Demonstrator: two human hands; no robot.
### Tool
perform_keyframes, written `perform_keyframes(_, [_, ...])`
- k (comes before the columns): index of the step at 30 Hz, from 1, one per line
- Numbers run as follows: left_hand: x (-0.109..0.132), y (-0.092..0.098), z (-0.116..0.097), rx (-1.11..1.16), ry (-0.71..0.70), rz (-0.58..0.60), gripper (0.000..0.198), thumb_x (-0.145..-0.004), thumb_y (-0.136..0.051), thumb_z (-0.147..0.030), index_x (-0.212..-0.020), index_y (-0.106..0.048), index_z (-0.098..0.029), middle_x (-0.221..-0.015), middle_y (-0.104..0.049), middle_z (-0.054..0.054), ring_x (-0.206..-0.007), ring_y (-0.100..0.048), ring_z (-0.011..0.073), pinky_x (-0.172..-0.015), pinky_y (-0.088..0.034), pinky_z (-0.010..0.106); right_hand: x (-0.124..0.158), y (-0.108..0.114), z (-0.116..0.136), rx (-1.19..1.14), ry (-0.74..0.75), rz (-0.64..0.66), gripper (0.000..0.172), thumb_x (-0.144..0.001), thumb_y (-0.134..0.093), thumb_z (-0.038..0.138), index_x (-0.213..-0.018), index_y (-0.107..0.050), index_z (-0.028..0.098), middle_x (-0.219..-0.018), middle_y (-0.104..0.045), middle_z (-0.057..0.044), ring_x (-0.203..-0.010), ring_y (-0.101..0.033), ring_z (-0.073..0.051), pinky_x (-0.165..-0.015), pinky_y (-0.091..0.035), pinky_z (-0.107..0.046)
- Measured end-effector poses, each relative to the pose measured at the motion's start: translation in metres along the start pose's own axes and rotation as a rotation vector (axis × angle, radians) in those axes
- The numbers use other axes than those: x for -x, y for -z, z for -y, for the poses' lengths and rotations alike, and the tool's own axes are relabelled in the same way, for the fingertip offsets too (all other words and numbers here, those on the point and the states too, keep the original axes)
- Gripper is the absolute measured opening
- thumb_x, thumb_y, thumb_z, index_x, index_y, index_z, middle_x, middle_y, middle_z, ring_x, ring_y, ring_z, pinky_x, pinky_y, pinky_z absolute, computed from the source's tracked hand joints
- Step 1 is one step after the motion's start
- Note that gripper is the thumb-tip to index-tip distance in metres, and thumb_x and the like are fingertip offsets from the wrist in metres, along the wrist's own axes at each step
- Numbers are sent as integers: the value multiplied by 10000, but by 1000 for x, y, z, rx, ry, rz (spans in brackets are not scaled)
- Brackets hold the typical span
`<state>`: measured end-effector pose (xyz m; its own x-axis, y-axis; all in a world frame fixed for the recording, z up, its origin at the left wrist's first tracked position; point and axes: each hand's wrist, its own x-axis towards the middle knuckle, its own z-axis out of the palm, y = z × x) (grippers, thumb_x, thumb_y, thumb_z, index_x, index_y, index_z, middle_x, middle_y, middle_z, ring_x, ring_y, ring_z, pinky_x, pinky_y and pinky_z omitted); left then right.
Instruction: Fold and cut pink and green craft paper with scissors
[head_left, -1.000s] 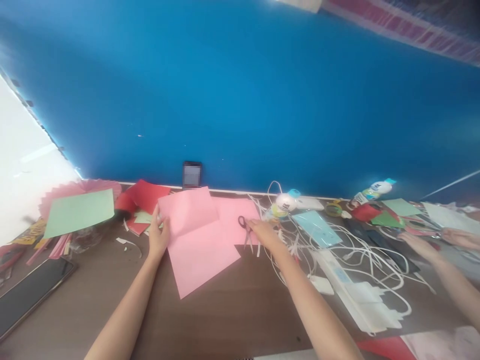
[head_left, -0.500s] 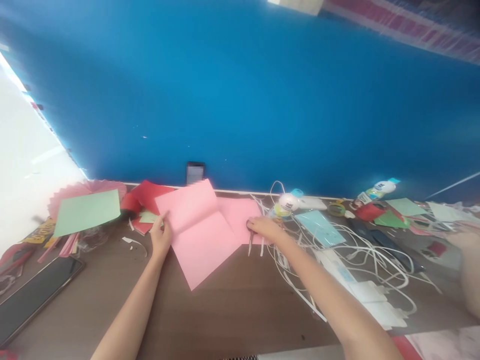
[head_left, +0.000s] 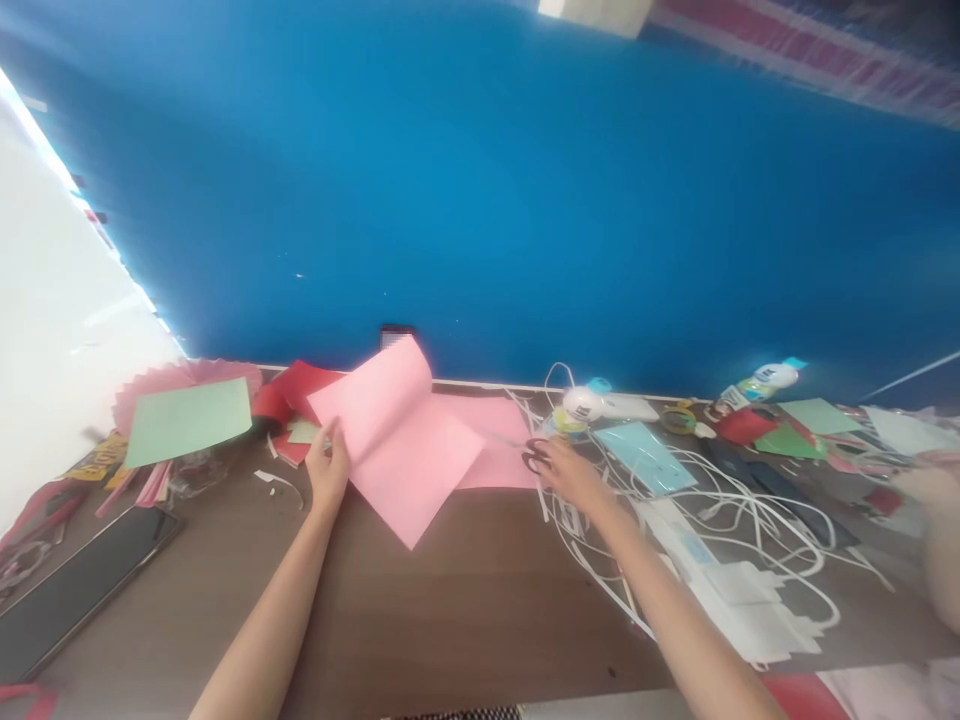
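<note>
My left hand (head_left: 328, 470) is closed on the left edge of a creased pink sheet of paper (head_left: 412, 450), lifted and tilted with one corner toward me. Behind and right of it, a second pink sheet (head_left: 499, 470) lies on the table, partly covered. In my right hand (head_left: 570, 475) is a pair of scissors (head_left: 534, 457) held by its dark handles. Their blades point left over the second sheet; whether they touch it I cannot tell.
White cables (head_left: 742, 500), a power strip (head_left: 712, 570) and a glue bottle (head_left: 577, 408) crowd the right. To the left are a phone (head_left: 82, 590), a green sheet (head_left: 191, 420) and red paper (head_left: 300, 385). Someone else's blurred arm (head_left: 941, 530) shows at the right edge.
My right hand has shifted right, and the scissors have swung from pointing toward me to pointing left. The lifted pink sheet has curled more at the top, and its near corner has risen.
</note>
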<state>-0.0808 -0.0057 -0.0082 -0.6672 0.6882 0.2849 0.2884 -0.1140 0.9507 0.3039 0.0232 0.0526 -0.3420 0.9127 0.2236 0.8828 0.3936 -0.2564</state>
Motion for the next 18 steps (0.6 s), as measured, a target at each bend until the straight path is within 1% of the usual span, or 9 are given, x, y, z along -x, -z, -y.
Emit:
perform_keyframes(2, [0, -1, 2, 6, -2, 25, 349, -807, -474, -371, -1061, -608, -173, -1105, -619, 96, -1022, -564, 199, -863, -441, 305, 5, -9, 4, -129, -142, -163, 225, -770, -499, 325, -940, -588, 208, -970, -614, -75, -802, -589, -219, -686, -447, -332])
perform_keyframes(4, [0, -2, 2, 7, -2, 69, 347, -795, -483, -376, -1039, -620, -171, -1080, -631, 97, -962, -586, 195, -823, -458, 301, 5, -23, 12, -341, -272, -270, 245, -729, -547, 369, -886, -569, 183, -899, -616, -75, -744, -589, -209, -691, -456, -353])
perform_keyframes(7, [1, -2, 0, -4, 9, 180, 369, -778, -499, -387, -1050, -618, -169, -1015, -652, 92, -703, -604, 153, -634, -486, 271, -4, -44, 31, -792, -382, -258, 327, -651, -638, 407, -853, -527, 176, -852, -621, -61, -688, -590, -184, -661, -478, -350])
perform_keyframes(9, [1, -1, -1, -5, 19, 256, 400, -767, -511, -400, -1082, -602, -171, -964, -662, 81, -530, -540, 109, -516, -459, 252, -13, -54, 46, -1019, -404, -273, 347, -621, -671, 405, -844, -520, 185, -913, -625, -71, -762, -596, -192, -669, -485, -344])
perform_keyframes(10, [1, 0, -1, 1, 25, 284, 417, -762, -518, -407, -1097, -595, -173, -949, -664, 76, -497, -519, 99, -496, -450, 249, -18, -57, 54, -1062, -397, -275, 346, -617, -675, 406, -840, -521, 191, -958, -622, -76, -813, -595, -198, -678, -488, -340])
perform_keyframes(12, [0, 0, 1, 36, 35, 299, 433, -753, -531, -419, -1106, -590, -176, -971, -658, 76, -564, -558, 116, -548, -472, 259, -27, -59, 68, -1136, -381, -274, 351, -588, -700, 383, -835, -533, 198, -1033, -610, -86, -885, -587, -211, -688, -493, -338])
perform_keyframes(14, [-2, 0, 5, 107, 52, 276, 432, -744, -549, -423, -1096, -597, -177, -1056, -635, 88, -795, -607, 167, -698, -489, 285, -35, -58, 79, -1174, -368, -261, 371, -560, -721, 358, -850, -555, 197, -1062, -605, -95, -925, -579, -223, -697, -494, -342])
perform_keyframes(16, [-4, -1, 9, 216, 97, 266, 442, -733, -573, -423, -1096, -596, -169, -1142, -597, 103, -1007, -563, 205, -834, -457, 309, -43, -53, 86, -1197, -352, -215, 384, -556, -725, 353, -869, -575, 189, -1044, -614, -103, -929, -579, -229, -704, -489, -342])
perform_keyframes(18, [-5, -1, 12, 337, 199, 309, 495, -720, -596, -429, -1134, -569, -159, -1173, -579, 123, -1054, -548, 222, -872, -444, 333, -50, -46, 92, -1228, -316, -145, 370, -581, -711, 369, -873, -584, 181, -998, -628, -102, -881, -588, -218, -693, -482, -332])
